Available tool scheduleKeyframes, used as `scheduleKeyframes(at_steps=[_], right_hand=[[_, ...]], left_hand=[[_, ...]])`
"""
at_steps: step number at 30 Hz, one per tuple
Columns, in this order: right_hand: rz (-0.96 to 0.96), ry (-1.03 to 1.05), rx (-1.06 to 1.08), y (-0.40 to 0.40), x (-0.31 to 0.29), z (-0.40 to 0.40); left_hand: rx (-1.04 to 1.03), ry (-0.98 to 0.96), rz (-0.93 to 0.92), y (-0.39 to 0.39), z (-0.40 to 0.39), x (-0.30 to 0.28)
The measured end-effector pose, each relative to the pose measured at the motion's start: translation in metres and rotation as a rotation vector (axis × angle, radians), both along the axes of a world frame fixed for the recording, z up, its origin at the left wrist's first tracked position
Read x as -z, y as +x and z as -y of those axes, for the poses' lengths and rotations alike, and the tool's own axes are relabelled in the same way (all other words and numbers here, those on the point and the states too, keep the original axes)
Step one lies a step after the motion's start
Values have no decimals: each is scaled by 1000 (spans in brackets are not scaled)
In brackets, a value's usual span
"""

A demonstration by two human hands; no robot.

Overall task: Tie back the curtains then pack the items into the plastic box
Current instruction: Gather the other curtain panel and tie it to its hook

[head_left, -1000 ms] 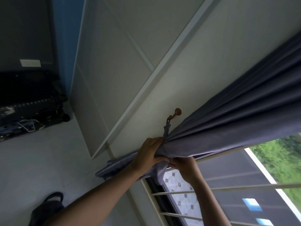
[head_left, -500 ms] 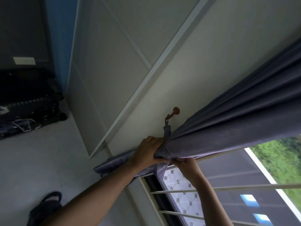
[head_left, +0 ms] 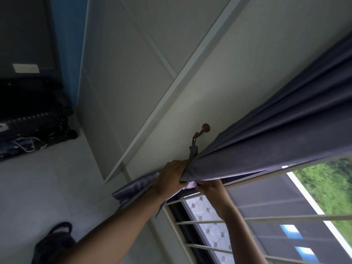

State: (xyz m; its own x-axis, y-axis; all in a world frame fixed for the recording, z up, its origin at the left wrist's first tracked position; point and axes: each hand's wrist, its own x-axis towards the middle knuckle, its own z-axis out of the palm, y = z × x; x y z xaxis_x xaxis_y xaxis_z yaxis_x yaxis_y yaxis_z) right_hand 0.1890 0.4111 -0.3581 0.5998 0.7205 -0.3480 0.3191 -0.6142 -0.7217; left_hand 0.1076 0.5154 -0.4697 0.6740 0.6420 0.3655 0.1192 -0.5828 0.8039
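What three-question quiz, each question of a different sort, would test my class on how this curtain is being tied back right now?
1. True or false: the tie-back strap hangs from the wall hook.
2. Which hand grips the gathered curtain from the wall side? A) left hand B) right hand C) neither
3. Fill in: behind the right hand, the window is crossed by pale metal ____.

Key: 1 true; 2 A; 3 bars.
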Motion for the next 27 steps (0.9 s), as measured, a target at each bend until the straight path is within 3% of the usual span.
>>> scheduleKeyframes(at_steps=[4,8,12,21,25,27], right_hand=[[23,27,35,-3,11,-6],[21,15,15,-2,28,-12],[104,-55,25,9,47,-21],[125,-157,16,16,52,-27],[153,-187,-71,18,53,-21],[181,-195,-90,14,51,-20]], left_hand=[[-37,24,65,-10,-15,-6],[-78,24,-54,-17,-13,-12],[18,-2,23,-17,-18,-22],[14,-111,100,-20,-17,-19],[-98,-116,-75,-25,-8,-24],[-98,-115,-20,-25,-6,-31]])
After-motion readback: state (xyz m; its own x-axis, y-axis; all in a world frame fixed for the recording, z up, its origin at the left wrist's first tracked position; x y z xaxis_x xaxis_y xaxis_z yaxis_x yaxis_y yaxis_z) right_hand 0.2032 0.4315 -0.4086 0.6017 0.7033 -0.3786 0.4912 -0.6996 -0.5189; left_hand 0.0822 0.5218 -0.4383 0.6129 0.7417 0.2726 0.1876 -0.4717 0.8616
